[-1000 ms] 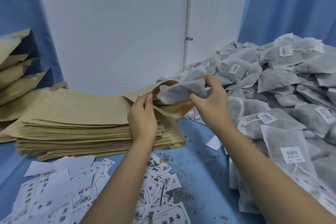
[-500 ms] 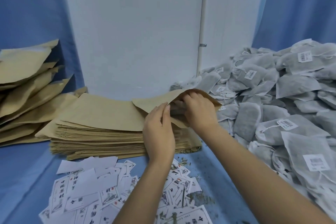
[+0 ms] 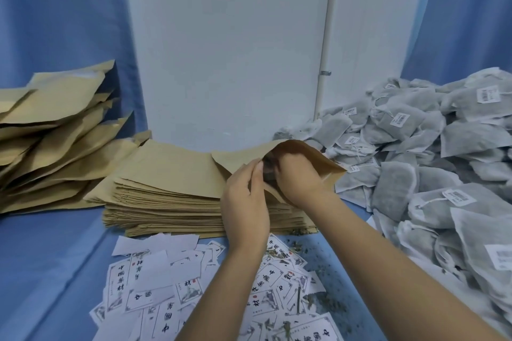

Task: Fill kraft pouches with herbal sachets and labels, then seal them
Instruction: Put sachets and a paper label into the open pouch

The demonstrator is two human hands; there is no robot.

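Left grip [image 3: 245, 196] pinches the pouch [image 3: 313, 158] mouth open; right grip [image 3: 297, 178] sits inside, hold indiscernible. Sachet [image 3: 268, 171] apparently entering; a label [image 3: 191, 291] from below the grips and sealing remain.

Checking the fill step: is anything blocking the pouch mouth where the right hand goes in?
Nothing visible does: the left hand pinches the pouch mouth open, and the right hand reaches inside it.
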